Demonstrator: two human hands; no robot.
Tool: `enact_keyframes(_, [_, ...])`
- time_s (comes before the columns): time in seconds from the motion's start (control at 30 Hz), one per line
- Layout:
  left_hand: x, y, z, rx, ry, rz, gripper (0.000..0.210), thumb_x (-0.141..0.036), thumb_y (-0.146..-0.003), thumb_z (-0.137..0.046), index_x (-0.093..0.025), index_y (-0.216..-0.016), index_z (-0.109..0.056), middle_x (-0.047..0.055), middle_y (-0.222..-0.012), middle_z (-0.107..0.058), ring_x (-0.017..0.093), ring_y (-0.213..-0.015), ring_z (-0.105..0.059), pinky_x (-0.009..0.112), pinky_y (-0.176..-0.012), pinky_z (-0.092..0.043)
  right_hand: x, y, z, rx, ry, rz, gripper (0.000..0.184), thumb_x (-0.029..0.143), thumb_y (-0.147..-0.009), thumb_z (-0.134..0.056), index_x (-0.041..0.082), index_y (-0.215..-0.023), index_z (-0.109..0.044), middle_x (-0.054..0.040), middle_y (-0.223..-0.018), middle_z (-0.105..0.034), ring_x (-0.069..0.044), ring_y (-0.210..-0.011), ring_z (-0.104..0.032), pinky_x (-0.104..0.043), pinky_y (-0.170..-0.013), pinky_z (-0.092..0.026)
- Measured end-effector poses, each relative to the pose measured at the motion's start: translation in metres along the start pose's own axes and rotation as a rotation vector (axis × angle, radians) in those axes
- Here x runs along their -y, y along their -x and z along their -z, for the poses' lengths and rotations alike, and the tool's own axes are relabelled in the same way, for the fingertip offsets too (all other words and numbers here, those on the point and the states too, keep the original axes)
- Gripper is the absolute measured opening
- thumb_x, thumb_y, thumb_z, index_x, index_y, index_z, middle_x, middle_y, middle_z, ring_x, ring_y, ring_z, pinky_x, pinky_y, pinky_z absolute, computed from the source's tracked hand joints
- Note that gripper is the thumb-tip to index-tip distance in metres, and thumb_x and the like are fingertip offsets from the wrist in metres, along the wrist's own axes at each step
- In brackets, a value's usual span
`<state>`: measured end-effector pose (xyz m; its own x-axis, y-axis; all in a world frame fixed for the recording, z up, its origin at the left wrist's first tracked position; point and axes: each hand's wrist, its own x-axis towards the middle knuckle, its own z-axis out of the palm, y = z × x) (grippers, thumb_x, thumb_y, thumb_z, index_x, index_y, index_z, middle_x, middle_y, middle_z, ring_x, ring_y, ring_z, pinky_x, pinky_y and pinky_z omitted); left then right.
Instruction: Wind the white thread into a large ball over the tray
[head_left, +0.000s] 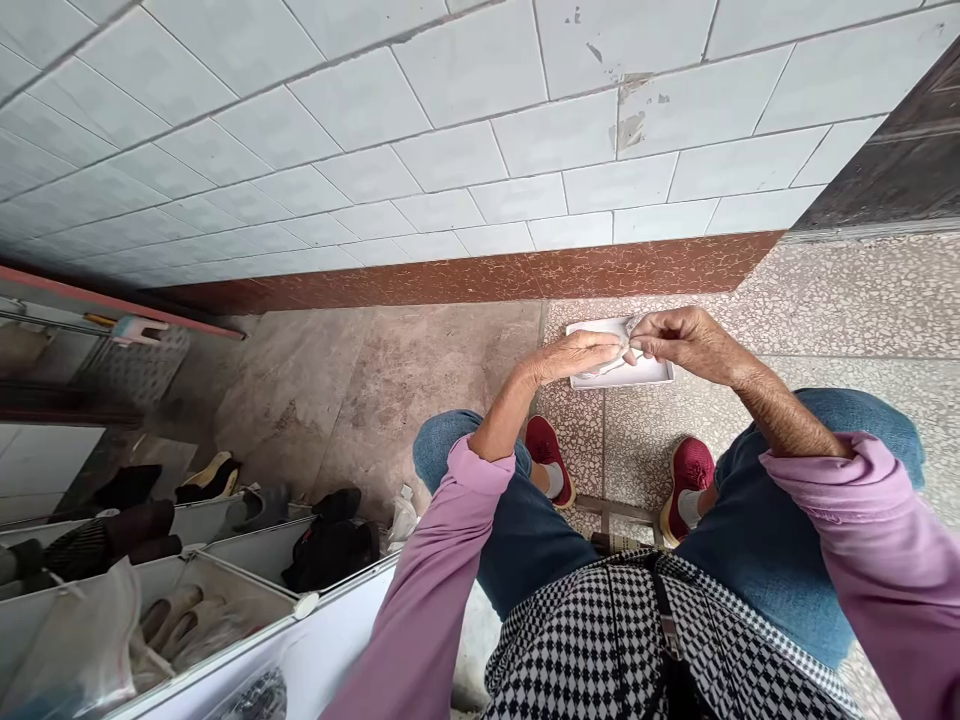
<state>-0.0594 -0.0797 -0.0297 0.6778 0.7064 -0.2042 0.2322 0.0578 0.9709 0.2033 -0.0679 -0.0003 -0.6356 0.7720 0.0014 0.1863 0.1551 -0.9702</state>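
Note:
My left hand (576,356) reaches in from the left, its fingers curled round a small whitish piece (626,344) whose kind I cannot make out. The thumb and fingertips of my right hand (694,342) are pinched together at the right edge of that same piece. Both hands meet over a shallow white tray (654,375), which rests on the speckled floor in front of my feet. Some pale material shows in the tray below my left hand, mostly covered by it.
A tiled wall (450,160) with a brown base strip rises just beyond the tray. To my lower left stands an open shoe rack (247,600) holding shoes and plastic bags. My knees and red shoes (550,450) flank the space below my hands. A dark door (900,150) is at right.

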Motion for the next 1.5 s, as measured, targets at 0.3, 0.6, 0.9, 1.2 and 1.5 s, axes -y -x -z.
enact_keyframes(0.3, [-0.020, 0.013, -0.009, 0.141, 0.542, -0.038, 0.054, -0.071, -0.087, -0.086, -0.023, -0.112, -0.084, 0.019, -0.141, -0.078, 0.045, -0.152, -0.063, 0.061, -0.110, -0.065, 0.000, -0.010, -0.007, -0.089, -0.191, 0.014, 0.051, 0.071, -0.091, -0.086, 0.022, -0.088, -0.076, 0.0004, -0.071, -0.067, -0.013, -0.062, -0.054, -0.028, -0.057, -0.040])
enact_keyframes(0.6, [-0.055, 0.021, 0.009, -0.178, 0.586, -0.155, 0.056, -0.075, -0.097, -0.071, -0.028, -0.128, -0.072, 0.009, -0.171, -0.059, 0.047, -0.165, -0.047, 0.069, -0.119, -0.055, -0.025, -0.018, -0.031, -0.106, -0.070, -0.020, 0.043, 0.060, -0.101, -0.072, 0.019, -0.093, -0.082, -0.0045, -0.076, -0.073, -0.016, -0.062, -0.060, -0.030, -0.057, -0.047])
enact_keyframes(0.9, [-0.030, 0.014, 0.025, -0.389, 0.417, -0.219, 0.052, -0.070, -0.102, -0.068, -0.035, -0.140, -0.074, 0.004, -0.176, -0.054, 0.040, -0.168, -0.042, 0.065, -0.128, -0.047, -0.010, -0.002, -0.066, 0.402, -0.071, -0.088, 0.026, 0.043, -0.100, -0.073, 0.020, -0.091, -0.079, -0.0055, -0.085, -0.079, -0.019, -0.076, -0.071, -0.031, -0.069, -0.054])
enact_keyframes(1.2, [-0.003, 0.000, 0.000, -0.052, 0.047, 0.055, 0.050, -0.068, -0.095, -0.076, -0.019, -0.105, -0.084, 0.009, -0.103, -0.077, 0.023, -0.103, -0.071, 0.040, -0.096, -0.061, 0.000, -0.004, 0.002, -0.111, -0.052, 0.040, 0.045, 0.063, -0.092, -0.087, 0.022, -0.082, -0.075, -0.0005, -0.070, -0.066, -0.014, -0.064, -0.055, -0.031, -0.062, -0.044])
enact_keyframes(1.5, [-0.022, 0.013, -0.013, 0.096, 0.529, -0.023, 0.063, -0.077, -0.078, -0.089, -0.025, -0.113, -0.083, 0.017, -0.132, -0.081, 0.045, -0.147, -0.066, 0.063, -0.111, -0.062, 0.000, -0.011, -0.018, -0.183, -0.184, 0.045, 0.060, 0.080, -0.089, -0.083, 0.023, -0.081, -0.069, 0.0017, -0.070, -0.063, -0.013, -0.064, -0.052, -0.029, -0.059, -0.041])
